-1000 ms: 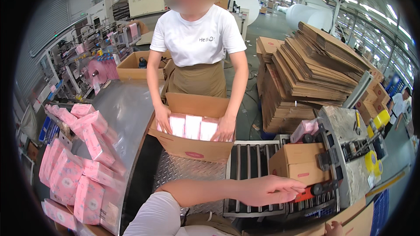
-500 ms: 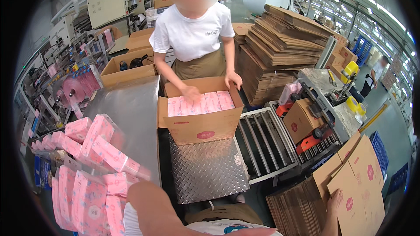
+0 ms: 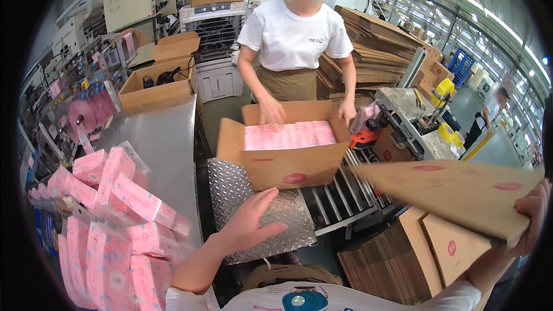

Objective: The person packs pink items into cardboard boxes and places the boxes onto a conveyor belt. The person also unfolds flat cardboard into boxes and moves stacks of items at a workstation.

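Observation:
My right hand (image 3: 533, 216) is closed on the edge of a flat folded carton (image 3: 440, 187), lifted over the rollers at the right and blurred by motion. In front of me my left hand (image 3: 249, 219) is open, fingers stretched, empty. Its fingertips are at the lower front edge of an open carton (image 3: 271, 167); whether they touch it I cannot tell. Pink tissue packs (image 3: 291, 136) stand in a row inside that carton. Across from me, a co-worker in a white shirt (image 3: 296, 34) has one hand on the packs and the other at the carton's right side.
A diamond-plate platform (image 3: 230, 190) adjoins a roller conveyor (image 3: 331, 201) with a carton-taping machine (image 3: 368, 138). More flat cartons (image 3: 391, 259) lean below my right arm. Loose pink packs (image 3: 109, 259) pile at the left by a metal table (image 3: 155, 150). Stacked cardboard (image 3: 374, 63) rises behind.
My right hand has lifted a flat carton off the leaning stack. My left hand has reached forward to the filled carton, which has shifted right, partly over the rollers.

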Demonstrator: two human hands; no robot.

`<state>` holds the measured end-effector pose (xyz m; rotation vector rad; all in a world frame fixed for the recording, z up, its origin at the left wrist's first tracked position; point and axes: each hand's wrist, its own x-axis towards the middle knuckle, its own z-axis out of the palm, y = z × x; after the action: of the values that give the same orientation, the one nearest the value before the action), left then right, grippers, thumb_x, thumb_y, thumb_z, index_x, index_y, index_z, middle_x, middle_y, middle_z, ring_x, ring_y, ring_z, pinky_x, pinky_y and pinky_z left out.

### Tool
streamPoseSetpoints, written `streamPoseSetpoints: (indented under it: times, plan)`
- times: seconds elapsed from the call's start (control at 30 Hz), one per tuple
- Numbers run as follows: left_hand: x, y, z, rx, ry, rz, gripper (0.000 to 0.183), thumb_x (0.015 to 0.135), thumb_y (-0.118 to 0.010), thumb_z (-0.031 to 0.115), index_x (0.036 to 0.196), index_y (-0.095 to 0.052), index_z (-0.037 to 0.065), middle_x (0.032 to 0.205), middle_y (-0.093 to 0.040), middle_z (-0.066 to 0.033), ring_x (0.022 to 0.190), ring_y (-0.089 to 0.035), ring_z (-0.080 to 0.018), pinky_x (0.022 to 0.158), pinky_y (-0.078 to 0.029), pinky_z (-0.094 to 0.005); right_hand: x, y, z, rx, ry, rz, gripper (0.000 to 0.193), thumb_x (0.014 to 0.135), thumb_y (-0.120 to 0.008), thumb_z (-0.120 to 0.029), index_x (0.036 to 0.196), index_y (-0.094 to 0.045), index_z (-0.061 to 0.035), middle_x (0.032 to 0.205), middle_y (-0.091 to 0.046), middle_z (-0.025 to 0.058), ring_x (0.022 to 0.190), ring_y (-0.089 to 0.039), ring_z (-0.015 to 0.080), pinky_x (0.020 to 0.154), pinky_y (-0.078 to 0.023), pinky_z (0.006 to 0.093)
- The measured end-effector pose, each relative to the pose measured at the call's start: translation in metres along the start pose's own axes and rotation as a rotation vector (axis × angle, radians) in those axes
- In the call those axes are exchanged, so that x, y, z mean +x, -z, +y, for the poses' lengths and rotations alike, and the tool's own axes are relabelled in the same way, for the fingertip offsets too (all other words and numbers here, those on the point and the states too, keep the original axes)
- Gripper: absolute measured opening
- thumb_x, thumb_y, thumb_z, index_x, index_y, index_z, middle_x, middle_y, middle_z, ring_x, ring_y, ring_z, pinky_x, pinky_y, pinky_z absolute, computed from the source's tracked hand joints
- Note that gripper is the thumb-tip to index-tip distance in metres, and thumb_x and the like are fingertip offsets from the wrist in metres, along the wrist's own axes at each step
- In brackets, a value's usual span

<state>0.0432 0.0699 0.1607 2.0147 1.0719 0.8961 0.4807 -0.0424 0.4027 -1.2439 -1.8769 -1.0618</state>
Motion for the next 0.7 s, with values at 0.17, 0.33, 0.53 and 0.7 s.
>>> streamPoseSetpoints:
  times: [0.17, 0.33, 0.53, 0.7]
  plan:
    - [0.001, -0.043, -0.059, 0.458, -0.105, 0.456, 0.059, 0.068, -0.075, 0.029, 0.114, -0.051, 0.002, 0.106, -0.056, -0.014, 0.103, -0.05, -0.0339, 0.096, -0.033, -0.0452, 0.044, -0.131, -0.003, 0.812, -0.045, 0.514, 0.032, 0.087, -0.044, -0.03, 0.067, -0.036, -0.0073, 0.062, -0.03, 0.0004, 0.06, -0.03, 0.013, 0.052, -0.023, 0.0282]
    - [-0.016, 0.018, -0.061, 0.722, -0.071, 0.706, 0.033, 0.061, -0.079, 0.024, 0.074, -0.054, 0.008, 0.071, -0.052, -0.0055, 0.075, -0.05, -0.0264, 0.074, -0.034, -0.0391, -0.056, -0.305, 0.012, 0.551, -0.594, 0.138, 0.037, 0.096, -0.038, -0.027, 0.112, -0.052, 0.0041, 0.106, -0.056, 0.011, 0.104, -0.05, 0.0236, 0.093, -0.037, 0.0335]
    - [0.023, -0.076, -0.106, 0.897, 0.056, 0.391, 0.038, 0.072, -0.067, 0.033, 0.098, -0.057, 0.007, 0.099, -0.056, -0.0075, 0.104, -0.048, -0.0246, 0.097, -0.033, -0.0445, -0.16, -0.395, -0.073, 0.546, -0.046, -0.749, 0.031, 0.08, -0.062, -0.036, 0.078, -0.064, -0.0054, 0.073, -0.063, 0.0139, 0.079, -0.058, 0.0354, 0.084, -0.039, 0.047]
    - [-0.022, -0.086, -0.053, 0.917, -0.071, 0.282, 0.045, 0.077, -0.066, 0.027, 0.116, -0.056, 0.008, 0.129, -0.051, -0.0077, 0.123, -0.042, -0.0231, 0.101, -0.03, -0.0419, -0.133, -0.359, -0.044, 0.569, -0.105, -1.379, 0.051, 0.083, -0.051, -0.054, 0.078, -0.069, -0.0067, 0.069, -0.062, 0.0182, 0.071, -0.061, 0.037, 0.067, -0.048, 0.0438]
